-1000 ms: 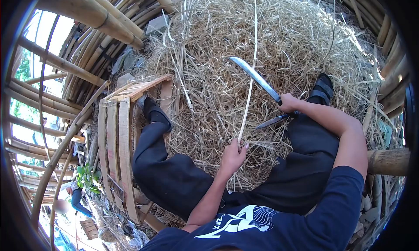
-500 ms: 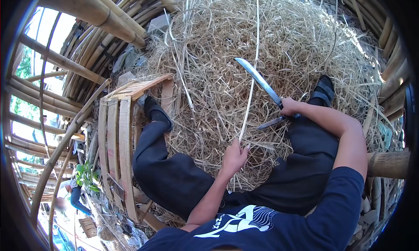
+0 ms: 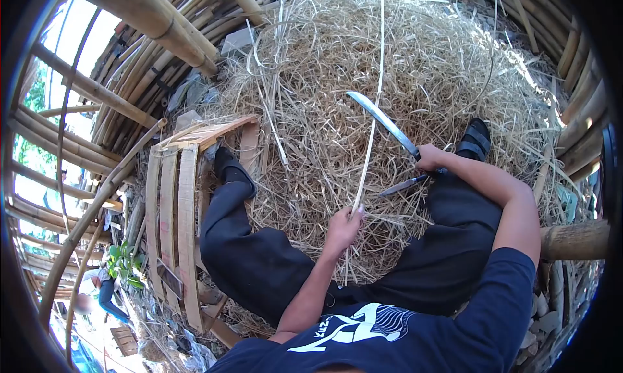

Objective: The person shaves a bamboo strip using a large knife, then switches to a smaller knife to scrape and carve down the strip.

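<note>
My left hand (image 3: 344,230) is closed around the lower part of a long, thin pale bamboo strip (image 3: 370,139). From there the strip runs away from me across the shavings. My right hand (image 3: 430,158) grips a machete (image 3: 387,122) by its handle. Its long curved blade points forward and left, and crosses the strip in view; whether they touch I cannot tell. Just below my right hand, a second blade (image 3: 403,185) sticks out beside my right thigh. Its handle end is partly hidden.
Bamboo shavings (image 3: 311,113) form a heap between my legs and beyond. A wooden slatted crate (image 3: 188,223) stands by my left leg. Bamboo poles (image 3: 175,29) lean at upper left, and a thick bamboo pole (image 3: 574,242) lies at right. Another person (image 3: 109,295) is at lower left.
My left hand's thumb, earlier held out from the strip, now closes on it. The hand has shifted slightly left. My right hand and the machete stay nearly in place.
</note>
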Tool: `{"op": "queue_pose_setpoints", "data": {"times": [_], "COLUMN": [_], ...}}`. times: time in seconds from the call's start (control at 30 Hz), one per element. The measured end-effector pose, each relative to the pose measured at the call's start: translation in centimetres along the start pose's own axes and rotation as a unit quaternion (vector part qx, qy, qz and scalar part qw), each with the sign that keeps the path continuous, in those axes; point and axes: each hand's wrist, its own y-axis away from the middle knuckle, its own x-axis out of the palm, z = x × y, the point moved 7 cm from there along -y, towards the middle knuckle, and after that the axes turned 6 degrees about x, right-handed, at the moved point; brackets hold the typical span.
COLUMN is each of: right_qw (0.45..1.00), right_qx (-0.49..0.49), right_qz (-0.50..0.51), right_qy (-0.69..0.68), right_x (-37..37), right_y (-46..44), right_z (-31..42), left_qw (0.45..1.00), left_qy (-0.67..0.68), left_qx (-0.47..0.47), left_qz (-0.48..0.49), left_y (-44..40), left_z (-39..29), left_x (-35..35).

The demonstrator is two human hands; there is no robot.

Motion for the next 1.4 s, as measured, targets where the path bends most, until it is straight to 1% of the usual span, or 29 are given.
{"op": "queue_pose_setpoints", "data": {"times": [0.03,0.07,0.1,0.13,0.2,0.23,0.27,0.33,0.37,0.53,0.6,0.63,0.67,0.73,0.77,0.8,0.87,0.9,0.93,1.0,1.07,1.13,1.17,1.27,1.3,1.33,1.37,1.4], "right_qw": [1.000,1.000,0.999,0.999,0.995,0.996,0.996,0.991,0.986,0.985,0.981,0.982,0.983,0.982,0.981,0.982,0.978,0.981,0.981,0.973,0.973,0.962,0.964,0.958,0.963,0.963,0.967,0.971], "right_qx": [-0.002,0.013,0.028,0.026,0.020,0.025,0.024,0.031,0.048,0.027,0.033,0.034,0.036,0.056,0.043,0.043,0.036,0.044,0.043,0.004,-0.013,-0.055,-0.035,-0.047,-0.047,-0.048,-0.055,-0.061], "right_qz": [-0.004,-0.005,-0.006,-0.010,-0.028,-0.016,-0.019,-0.092,-0.112,-0.119,-0.161,-0.155,-0.154,-0.160,-0.170,-0.168,-0.185,-0.169,-0.172,-0.230,-0.228,-0.267,-0.261,-0.273,-0.255,-0.256,-0.243,-0.229], "right_qy": [0.007,-0.015,-0.037,-0.028,-0.095,-0.088,-0.080,-0.097,-0.116,-0.120,-0.106,-0.102,-0.098,-0.081,-0.079,-0.077,-0.086,-0.082,-0.080,-0.027,-0.021,0.031,0.044,0.065,0.071,0.071,0.054,0.036], "right_x": [-0.6,-1.3,-1.9,-2.9,-5.1,-5.3,-5.5,-7.3,-7.9,-12.0,-13.6,-13.8,-14.0,-14.7,-15.1,-15.3,-16.1,-16.4,-16.6,-17.2,-17.1,-17.4,-17.2,-17.0,-16.8,-16.8,-16.6,-16.4], "right_y": [0.3,0.7,1.1,2.2,4.1,3.7,3.5,4.0,4.4,8.3,10.4,10.6,11.1,12.6,13.6,14.5,16.3,17.4,18.5,20.5,21.6,22.7,22.6,22.4,22.1,22.1,22.1,22.1], "right_z": [0.3,0.5,0.5,1.4,2.8,2.6,2.4,2.5,2.1,4.6,5.9,6.0,6.4,7.7,8.7,9.5,11.1,12.1,13.0,15.1,16.3,18.1,18.4,18.8,18.8,18.8,18.9,19.0], "left_qw": [0.997,0.987,0.983,0.982,0.965,0.960,0.959,0.950,0.946,0.938,0.961,0.968,0.967,0.990,0.991,0.991,0.994,0.991,0.991,0.980,0.976,0.967,0.964,0.965,0.964,0.959,0.953,0.953], "left_qy": [0.057,0.115,0.145,0.152,0.232,0.253,0.259,0.290,0.306,0.333,0.260,0.233,0.237,0.119,0.111,0.114,0.040,0.022,0.023,-0.004,-0.015,-0.059,-0.070,-0.096,-0.097,-0.126,-0.154,-0.154], "left_qx": [-0.050,-0.097,-0.090,-0.085,-0.086,-0.085,-0.081,-0.075,-0.062,-0.060,-0.034,-0.020,-0.021,0.059,0.067,0.065,0.097,0.127,0.129,0.177,0.199,0.233,0.243,0.235,0.236,0.244,0.252,0.252], "left_qz": [0.031,0.063,0.074,0.069,0.085,0.088,0.084,0.084,0.088,0.073,0.091,0.090,0.090,0.039,0.001,0.002,-0.012,-0.030,-0.033,-0.087,-0.091,-0.087,-0.084,-0.069,-0.072,-0.072,-0.072,-0.073], "left_y": [0.3,0.5,0.5,0.5,0.5,0.5,0.6,1.0,0.9,2.2,2.5,2.7,2.8,2.6,2.9,3.2,3.2,3.1,2.9,2.9,3.1,2.6,2.3,1.9,1.8,1.7,1.5,1.0], "left_z": [-0.1,-0.1,-0.2,-0.1,0.2,0.2,0.1,-1.3,-1.3,-3.4,-3.8,-4.1,-3.6,-3.8,-4.0,-4.3,-5.3,-5.8,-6.2,-8.0,-10.5,-12.1,-12.6,-13.6,-13.8,-14.0,-14.1,-13.9], "left_x": [0.0,0.1,0.0,-0.3,-0.2,-0.4,-0.6,-1.4,-1.6,-3.0,-3.6,-4.1,-4.1,-5.3,-6.1,-6.5,-7.9,-8.3,-8.7,-10.2,-11.5,-12.2,-12.4,-13.2,-13.4,-13.5,-13.4,-13.4]}}
